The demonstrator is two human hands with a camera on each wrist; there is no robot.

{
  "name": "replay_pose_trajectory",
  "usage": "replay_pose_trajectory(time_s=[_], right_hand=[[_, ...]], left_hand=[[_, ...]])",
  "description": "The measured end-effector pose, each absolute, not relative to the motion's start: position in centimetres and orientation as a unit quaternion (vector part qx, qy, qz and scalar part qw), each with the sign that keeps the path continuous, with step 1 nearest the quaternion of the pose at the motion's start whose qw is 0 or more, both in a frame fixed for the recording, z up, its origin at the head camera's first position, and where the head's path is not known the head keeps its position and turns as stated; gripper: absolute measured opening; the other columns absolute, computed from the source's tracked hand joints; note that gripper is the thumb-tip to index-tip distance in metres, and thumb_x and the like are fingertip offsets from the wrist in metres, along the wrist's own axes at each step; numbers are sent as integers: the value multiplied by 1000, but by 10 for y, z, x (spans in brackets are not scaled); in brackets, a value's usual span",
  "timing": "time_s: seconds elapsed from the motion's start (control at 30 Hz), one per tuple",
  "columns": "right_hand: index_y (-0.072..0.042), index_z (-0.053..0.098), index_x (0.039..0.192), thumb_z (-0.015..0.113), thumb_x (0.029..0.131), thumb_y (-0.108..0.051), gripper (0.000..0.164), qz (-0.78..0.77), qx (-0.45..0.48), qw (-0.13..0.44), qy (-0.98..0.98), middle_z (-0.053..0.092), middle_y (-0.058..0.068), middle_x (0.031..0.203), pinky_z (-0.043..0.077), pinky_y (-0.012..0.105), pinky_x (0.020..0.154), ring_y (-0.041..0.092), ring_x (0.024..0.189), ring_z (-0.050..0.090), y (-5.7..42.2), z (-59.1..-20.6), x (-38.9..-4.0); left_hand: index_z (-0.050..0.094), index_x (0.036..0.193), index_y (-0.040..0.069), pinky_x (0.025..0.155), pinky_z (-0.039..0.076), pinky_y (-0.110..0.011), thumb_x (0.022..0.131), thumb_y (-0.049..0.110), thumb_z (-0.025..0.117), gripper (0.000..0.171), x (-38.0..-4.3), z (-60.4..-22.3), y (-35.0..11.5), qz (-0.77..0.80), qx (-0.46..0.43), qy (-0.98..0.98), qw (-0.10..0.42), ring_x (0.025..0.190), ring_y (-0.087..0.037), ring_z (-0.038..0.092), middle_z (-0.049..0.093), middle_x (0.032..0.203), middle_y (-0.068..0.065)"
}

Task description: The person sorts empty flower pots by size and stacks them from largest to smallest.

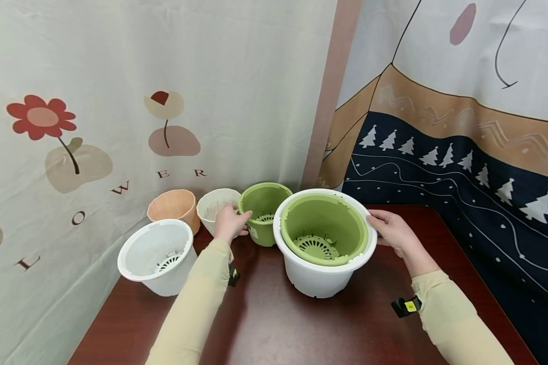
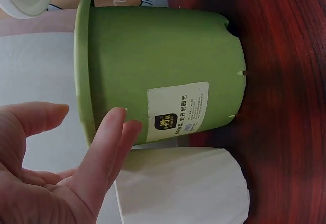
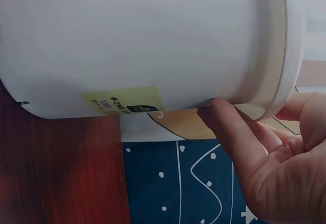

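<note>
At the right of the head view stands a large white flowerpot (image 1: 317, 281) with a green flowerpot (image 1: 297, 218) nested inside it. My right hand (image 1: 392, 230) grips the white pot's rim, thumb over the top and fingers underneath, as the right wrist view also shows. A second green flowerpot (image 1: 265, 237) with a white label (image 2: 178, 109) stands upright behind and to the left. Beside its rim is my left hand (image 1: 230, 223), thumb and fingers spread apart around the rim's near edge, the fingers close along the outer wall.
A cream ribbed pot (image 1: 210, 205) stands beside the second green pot, with an orange pot (image 1: 173, 205) farther left. In front of these is another white pot (image 1: 157, 281). Everything stands on a dark red table (image 1: 274, 329) against printed curtains (image 1: 237, 91).
</note>
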State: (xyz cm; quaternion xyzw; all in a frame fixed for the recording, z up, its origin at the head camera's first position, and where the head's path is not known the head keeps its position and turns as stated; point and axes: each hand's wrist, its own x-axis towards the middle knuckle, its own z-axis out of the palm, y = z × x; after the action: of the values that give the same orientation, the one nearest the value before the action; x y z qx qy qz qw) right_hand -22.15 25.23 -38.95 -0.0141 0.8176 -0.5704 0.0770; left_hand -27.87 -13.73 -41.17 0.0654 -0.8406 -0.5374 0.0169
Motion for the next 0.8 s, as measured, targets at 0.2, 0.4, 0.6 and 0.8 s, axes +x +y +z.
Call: replay_pose_trajectory(time_s=[0.2, 0.4, 0.6, 0.8], right_hand=[[3, 37, 138, 46, 98, -27, 51, -573, -15, 76, 816, 49, 27, 124, 54, 36, 74, 17, 86, 62, 252, -389, -221], [2, 37, 138, 47, 97, -29, 52, -570, -9, 77, 818, 47, 26, 127, 54, 35, 75, 18, 89, 61, 252, -389, -221], [2, 37, 138, 46, 97, -29, 52, -567, -6, 78, 820, 47, 26, 127, 54, 36, 76, 19, 90, 61, 252, -389, -221], [3, 36, 138, 46, 97, -29, 53, -573, -7, 80, 816, 47, 26, 127, 53, 38, 77, 18, 89, 61, 252, -389, -221]], left_hand=[[46, 120, -9, 55, 55, -37, 84, 16, 62, 47, -283, -413, -133, -533, 78, -842, 25, 65, -34, 66, 60, 91, -27], [50, 113, -10, 52, 55, -33, 84, 15, 61, 39, -285, -413, -132, -521, 82, -849, 32, 59, -31, 66, 61, 92, -25], [50, 110, -10, 55, 55, -35, 84, 10, 58, 35, -287, -414, -132, -521, 86, -849, 24, 61, -33, 66, 59, 95, -26], [49, 112, -11, 56, 55, -35, 83, 7, 56, 35, -290, -414, -132, -539, 95, -837, 15, 64, -35, 66, 55, 101, -26]])
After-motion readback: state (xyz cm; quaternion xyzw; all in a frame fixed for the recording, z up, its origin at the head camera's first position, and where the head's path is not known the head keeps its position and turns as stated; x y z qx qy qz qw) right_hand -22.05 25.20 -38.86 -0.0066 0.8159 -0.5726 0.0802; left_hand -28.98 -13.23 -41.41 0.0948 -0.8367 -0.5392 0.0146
